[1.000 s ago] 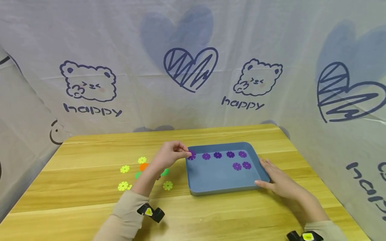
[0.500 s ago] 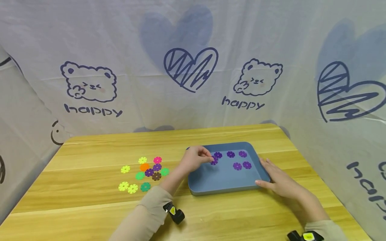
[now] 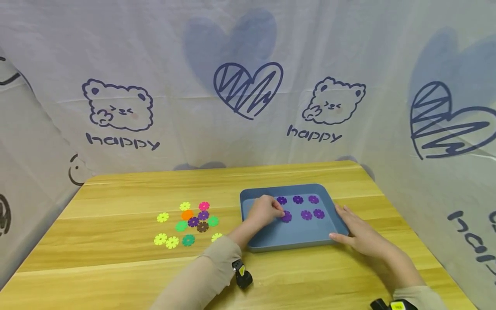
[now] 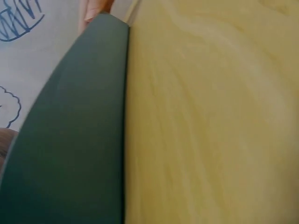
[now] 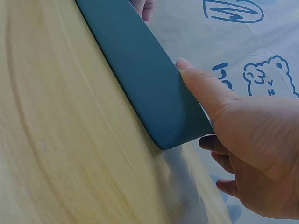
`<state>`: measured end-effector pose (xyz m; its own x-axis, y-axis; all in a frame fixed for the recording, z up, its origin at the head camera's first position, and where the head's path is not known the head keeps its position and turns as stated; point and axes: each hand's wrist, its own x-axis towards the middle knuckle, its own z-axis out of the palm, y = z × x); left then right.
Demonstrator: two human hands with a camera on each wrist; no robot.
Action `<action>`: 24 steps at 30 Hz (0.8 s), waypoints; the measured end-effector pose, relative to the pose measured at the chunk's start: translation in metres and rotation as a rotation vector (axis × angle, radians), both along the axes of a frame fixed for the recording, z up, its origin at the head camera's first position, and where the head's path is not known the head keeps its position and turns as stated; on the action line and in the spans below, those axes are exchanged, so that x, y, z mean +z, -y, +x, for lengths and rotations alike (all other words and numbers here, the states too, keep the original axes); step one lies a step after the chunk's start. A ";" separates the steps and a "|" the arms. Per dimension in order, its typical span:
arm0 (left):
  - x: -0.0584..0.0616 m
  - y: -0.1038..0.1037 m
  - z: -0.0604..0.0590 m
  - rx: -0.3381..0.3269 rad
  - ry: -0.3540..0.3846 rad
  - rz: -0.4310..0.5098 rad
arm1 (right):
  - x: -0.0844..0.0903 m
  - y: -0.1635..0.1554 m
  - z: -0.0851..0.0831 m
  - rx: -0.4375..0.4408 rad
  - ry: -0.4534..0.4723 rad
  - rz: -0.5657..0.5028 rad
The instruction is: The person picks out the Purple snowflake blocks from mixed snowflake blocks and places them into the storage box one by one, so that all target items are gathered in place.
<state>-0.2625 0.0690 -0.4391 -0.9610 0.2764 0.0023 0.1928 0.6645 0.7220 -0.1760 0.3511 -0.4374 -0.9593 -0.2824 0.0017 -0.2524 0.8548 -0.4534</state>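
Pinching a purple flower disc (image 3: pixel 286 216) inside the blue tray (image 3: pixel 293 246), left hand (image 3: pixel 264 211) works while right hand (image 3: pixel 358 234) steadies its rim, fingers relaxed.

left hand (image 3: pixel 265 210): fingers curled (pinching) | right hand (image 3: pixel 358 232): fingers straight, resting

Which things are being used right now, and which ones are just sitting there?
In use: left hand pinching a purple flower piece; blue tray, steadied by right hand.

Lying about: the mixed-colour flower pieces on the wooden table; the printed cloth backdrop.
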 end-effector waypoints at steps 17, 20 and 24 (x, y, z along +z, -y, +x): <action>0.037 0.040 0.017 -0.096 -0.054 0.107 | -0.001 -0.001 0.000 0.002 0.015 -0.005; 0.047 0.058 0.022 -0.106 -0.056 0.118 | -0.001 -0.001 0.000 0.002 0.013 0.000; 0.056 0.083 0.026 -0.078 -0.039 0.121 | -0.001 -0.001 -0.001 0.000 0.018 -0.001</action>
<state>-0.2366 -0.0143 -0.3831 -0.9350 0.3460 0.0774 0.2705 0.5548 0.7868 -0.1771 0.3524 -0.4382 -0.9593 -0.2819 -0.0150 -0.2440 0.8546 -0.4583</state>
